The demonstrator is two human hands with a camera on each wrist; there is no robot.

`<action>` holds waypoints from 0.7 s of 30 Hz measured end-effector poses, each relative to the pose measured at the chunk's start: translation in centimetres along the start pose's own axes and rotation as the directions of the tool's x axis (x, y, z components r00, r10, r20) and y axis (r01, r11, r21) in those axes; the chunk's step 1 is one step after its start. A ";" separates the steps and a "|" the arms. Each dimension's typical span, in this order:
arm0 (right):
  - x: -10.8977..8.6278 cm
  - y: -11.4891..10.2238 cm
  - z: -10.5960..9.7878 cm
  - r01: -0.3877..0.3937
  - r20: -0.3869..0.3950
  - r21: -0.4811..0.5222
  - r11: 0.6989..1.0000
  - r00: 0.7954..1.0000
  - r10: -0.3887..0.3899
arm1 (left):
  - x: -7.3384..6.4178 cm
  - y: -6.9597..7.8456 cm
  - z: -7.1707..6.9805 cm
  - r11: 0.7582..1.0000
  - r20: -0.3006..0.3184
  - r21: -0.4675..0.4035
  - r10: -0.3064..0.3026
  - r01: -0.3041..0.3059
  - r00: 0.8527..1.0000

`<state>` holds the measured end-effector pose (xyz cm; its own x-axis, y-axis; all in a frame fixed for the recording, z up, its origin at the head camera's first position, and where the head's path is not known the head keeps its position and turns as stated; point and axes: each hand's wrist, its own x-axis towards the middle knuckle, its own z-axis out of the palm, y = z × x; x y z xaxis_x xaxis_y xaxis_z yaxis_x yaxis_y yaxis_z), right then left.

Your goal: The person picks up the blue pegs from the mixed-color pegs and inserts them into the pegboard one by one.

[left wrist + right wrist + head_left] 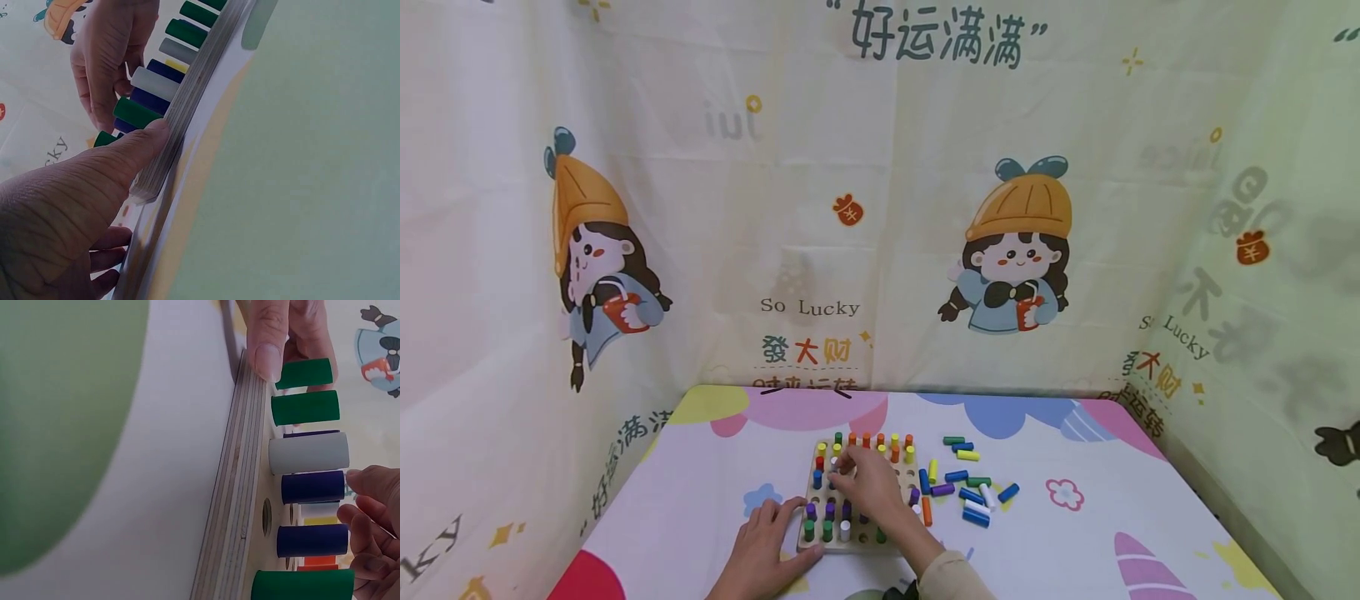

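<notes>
A wooden pegboard (850, 547) with rows of coloured pegs lies on the table. My left hand (762, 542) holds its near left corner, the thumb (140, 140) on the front edge and the fingers at the left side. Over the board's left half reaches my right hand (874, 486). Its thumb and forefinger pinch at a white peg (833, 462), which they partly hide. Close below those fingertips stands a blue peg (832, 483). Along the front row are green pegs (305, 408) and a white peg (309, 453); an open hole (267, 517) shows too.
To the board's right lie several loose pegs, among them a purple peg (942, 490), a green peg (978, 482), a blue peg (976, 518) and an orange peg (927, 512). A patterned cloth (910, 250) hangs behind the table (1037, 550).
</notes>
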<state>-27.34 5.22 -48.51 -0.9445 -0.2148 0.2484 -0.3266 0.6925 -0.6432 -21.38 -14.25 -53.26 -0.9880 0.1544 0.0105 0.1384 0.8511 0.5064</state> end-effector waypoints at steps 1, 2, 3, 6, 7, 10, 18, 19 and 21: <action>-0.1 0.0 0.0 0.002 -0.003 0.003 1.000 1.000 -0.002 | 0.0 0.0 0.0 1.000 0.000 -0.001 -0.002 0.002 1.000; -0.1 0.0 0.0 0.000 -0.002 0.008 1.000 1.000 0.000 | 0.0 0.0 0.0 1.000 0.000 -0.001 -0.005 0.005 1.000; -0.2 0.0 0.0 0.000 -0.002 0.012 1.000 1.000 0.000 | 0.0 0.0 0.0 1.000 0.000 -0.001 -0.008 0.008 1.000; -0.6 0.1 -0.1 0.001 -0.002 0.025 1.000 1.000 -0.001 | 0.0 0.0 0.1 1.000 0.003 -0.001 -0.015 0.015 1.000; -0.8 0.1 -0.1 0.000 -0.002 0.027 1.000 1.000 0.000 | 0.1 0.0 0.1 1.000 0.005 -0.005 -0.023 0.023 1.000; -1.3 0.1 -0.2 -0.014 -0.001 0.039 0.999 1.000 0.014 | 0.1 0.1 0.1 1.000 0.008 -0.005 -0.027 0.027 1.000; -2.6 -0.1 -0.6 -0.010 -0.033 0.105 0.994 0.999 0.014 | 0.1 0.1 0.0 1.000 0.006 -0.008 -0.022 0.023 1.000; -2.8 0.0 -0.6 -0.003 -0.038 0.109 0.994 0.999 0.007 | 0.1 0.1 0.0 1.000 0.005 -0.006 -0.021 0.021 1.000; -3.1 0.0 -0.7 0.001 -0.043 0.119 0.993 0.999 0.004 | 0.0 0.1 0.1 1.000 0.001 -0.004 -0.020 0.020 1.000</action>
<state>-24.36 6.37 -48.80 -0.9434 -0.1824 0.2769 -0.3296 0.6056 -0.7243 -21.40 -14.14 -53.28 -0.9905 0.1377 -0.0005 0.1182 0.8518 0.5103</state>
